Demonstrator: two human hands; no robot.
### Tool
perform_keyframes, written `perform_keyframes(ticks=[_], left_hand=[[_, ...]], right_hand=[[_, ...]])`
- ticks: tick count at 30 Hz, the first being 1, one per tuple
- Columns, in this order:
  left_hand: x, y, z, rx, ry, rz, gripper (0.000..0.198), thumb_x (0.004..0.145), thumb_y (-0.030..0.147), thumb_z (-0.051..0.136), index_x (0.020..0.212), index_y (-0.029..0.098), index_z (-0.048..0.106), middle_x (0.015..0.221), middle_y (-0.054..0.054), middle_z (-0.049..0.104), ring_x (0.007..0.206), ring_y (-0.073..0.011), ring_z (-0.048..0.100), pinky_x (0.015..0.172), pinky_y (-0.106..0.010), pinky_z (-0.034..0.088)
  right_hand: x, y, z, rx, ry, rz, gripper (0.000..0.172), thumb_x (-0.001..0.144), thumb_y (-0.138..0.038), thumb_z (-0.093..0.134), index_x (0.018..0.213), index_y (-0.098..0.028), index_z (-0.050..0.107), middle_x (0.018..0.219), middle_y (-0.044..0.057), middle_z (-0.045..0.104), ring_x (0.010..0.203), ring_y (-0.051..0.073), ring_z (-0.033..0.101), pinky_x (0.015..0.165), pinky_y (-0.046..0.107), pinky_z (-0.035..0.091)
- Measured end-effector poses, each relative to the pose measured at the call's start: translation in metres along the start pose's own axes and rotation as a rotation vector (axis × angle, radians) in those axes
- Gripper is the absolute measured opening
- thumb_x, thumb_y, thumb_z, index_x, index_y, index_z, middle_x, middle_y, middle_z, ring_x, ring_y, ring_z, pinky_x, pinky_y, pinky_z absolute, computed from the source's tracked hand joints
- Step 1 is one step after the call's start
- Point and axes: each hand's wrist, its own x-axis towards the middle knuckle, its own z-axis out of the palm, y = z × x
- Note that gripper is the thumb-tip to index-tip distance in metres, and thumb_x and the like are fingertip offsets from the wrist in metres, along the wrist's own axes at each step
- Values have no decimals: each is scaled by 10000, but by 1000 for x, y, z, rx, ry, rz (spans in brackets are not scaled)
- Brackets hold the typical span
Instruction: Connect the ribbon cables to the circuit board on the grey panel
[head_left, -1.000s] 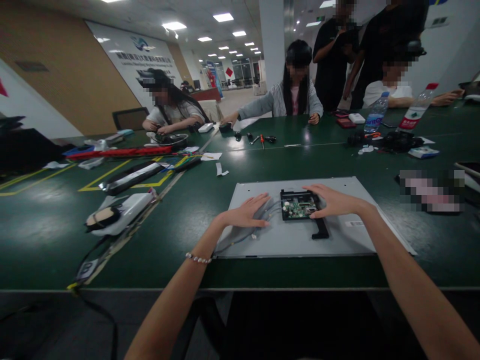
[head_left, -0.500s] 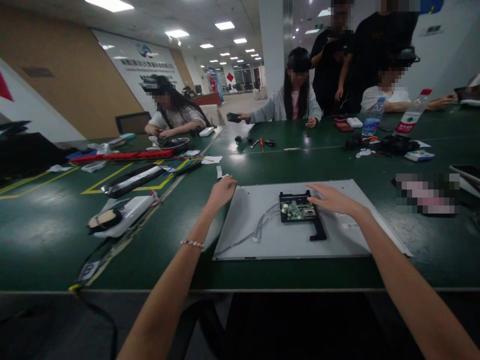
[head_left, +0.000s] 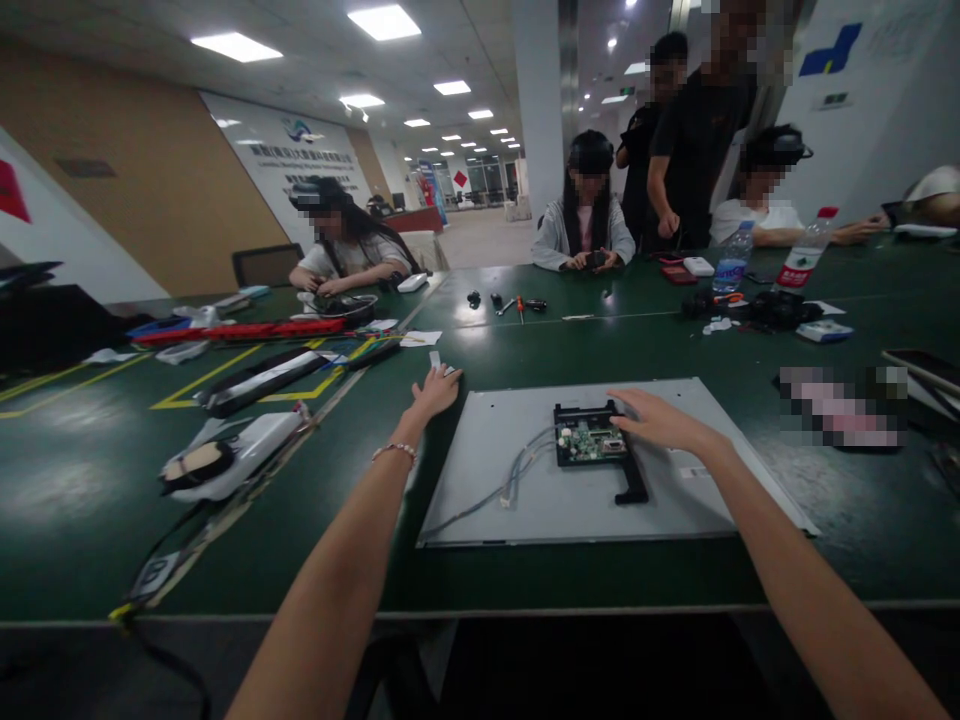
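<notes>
Left grip [head_left: 435,392]: fingers bent at a white paper strip [head_left: 434,359]; whether pinched, cannot tell. Right grip [head_left: 660,418]: thumb and fingers spread, nothing clasped, at the right side of a black frame [head_left: 634,484]. Frame and its green circuit board [head_left: 588,443]: on a pale panel [head_left: 480,447], flat on the green surface [head_left: 600,345]. Handling, judged: strip light, limp, best pinched at one end; frame stiff, likely light, best taken by its outer edges; board fragile, components to be avoided.

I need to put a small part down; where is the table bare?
Bare table lies between the grey panel and the orange screwdriver, and along the panel's near edge. Crowded: around the two bottles, along the red bundle.
</notes>
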Motion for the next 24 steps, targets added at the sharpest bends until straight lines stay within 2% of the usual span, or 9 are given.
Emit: perform_keyframes(ticks=[5, 10, 18, 24], left_hand=[[4, 5, 5, -1, 23, -16, 512, 966, 274, 226, 1444, 246, 407, 1550, -94, 311, 1448, -292, 200, 1073, -707, 165], [3, 10, 3, 78, 93, 15, 462, 948, 244, 274, 1333, 201, 525, 1441, -124, 475, 1390, -295, 322, 1063, -706, 189], [-2, 17, 1, 133, 178, 37, 418, 932, 224, 291, 1186, 144, 613, 1262, -152, 618, 1208, -276, 530, 1096, -574, 232], [-1, 23, -3, 174, 201, 20, 387, 906, 215, 325, 1053, 122, 671, 1066, -172, 698, 1051, -285, 625, 1048, -464, 303]], right_hand=[[1, 0, 1, -5, 11, -1, 541, 912, -455, 510, 1403, -230, 474, 1404, 118, 526, 1288, 295, 489, 1085, 495, 382], [2, 0, 1, -9, -7, 1, 554, 906, -454, 515, 1411, -233, 466, 1415, 113, 516, 1291, 295, 486, 1086, 499, 378], [1, -2, -1, -50, -53, 31, 568, 922, -457, 475, 1424, -194, 445, 1430, 126, 496, 1305, 291, 470, 1091, 477, 376], [2, -1, 0, -37, -31, 25, 534, 918, -434, 492, 1409, -226, 464, 1420, 113, 511, 1290, 301, 486, 1069, 504, 394]])
